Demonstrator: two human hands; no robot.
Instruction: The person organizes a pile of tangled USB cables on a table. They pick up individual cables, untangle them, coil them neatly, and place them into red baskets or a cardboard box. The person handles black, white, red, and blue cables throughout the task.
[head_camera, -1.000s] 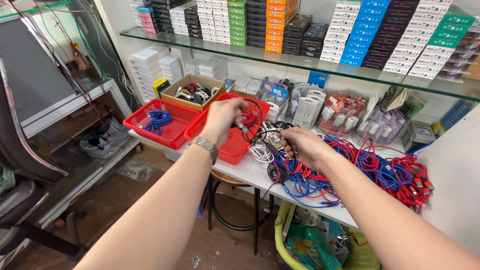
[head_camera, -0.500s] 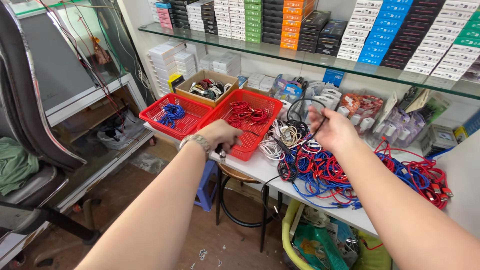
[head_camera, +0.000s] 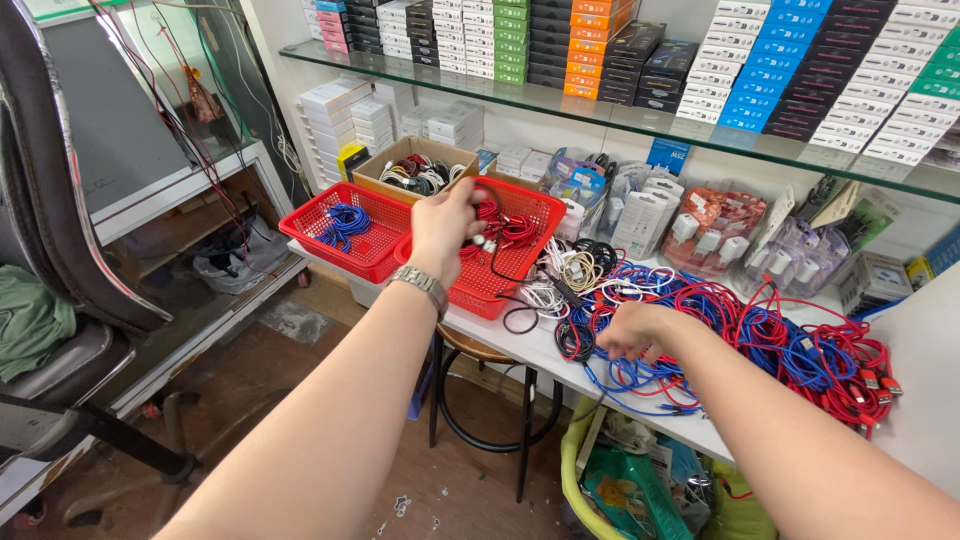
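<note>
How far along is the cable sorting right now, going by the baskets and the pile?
Done so far: some blue cables lie in the left red plastic basket, red ones in the right red basket. In hand: the left hand holds a black cable over that basket; the right hand rests on the tangled pile of red and blue cables. That large pile is left.

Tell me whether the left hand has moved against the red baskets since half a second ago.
Yes. The left hand has gone up and forward, from the near edge of the right red basket to above its inside.
</note>
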